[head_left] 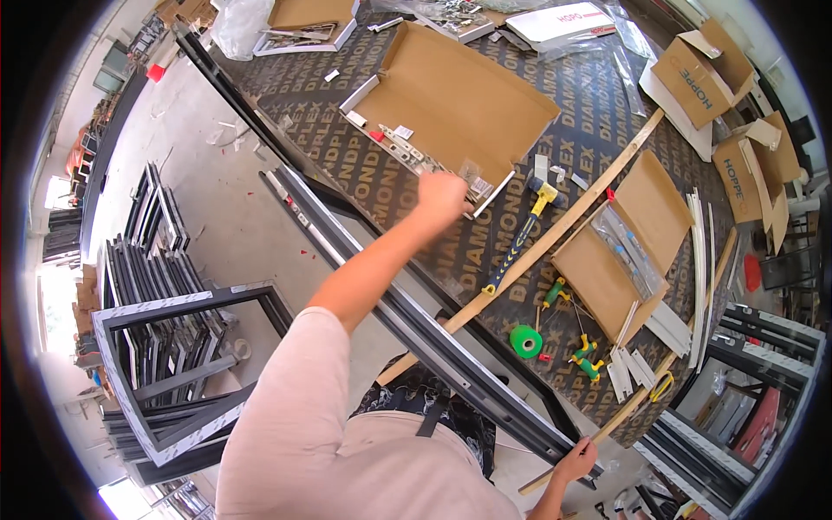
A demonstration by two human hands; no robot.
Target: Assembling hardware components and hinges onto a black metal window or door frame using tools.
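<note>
My left hand [444, 198] reaches into an open cardboard box [472, 91] on the printed board. Its fingers are closed over the metal fittings [407, 156] along the box's near edge; what they pinch is hidden. At the lower right, my right hand [575, 459] is closed around the end of a long dark window-frame profile [390, 308]. The profile runs diagonally between my body and the board's edge. To the right of the box lies a rubber-headed mallet with a yellow and blue handle [518, 244].
Wooden strips [555, 243] cross the board. Near them are green-handled tools [588, 360], a green tape roll [526, 341], a second open box [663, 204] and yellow scissors [661, 386]. Stacked dark frames [156, 295] stand at left; more frames [780, 347] at right.
</note>
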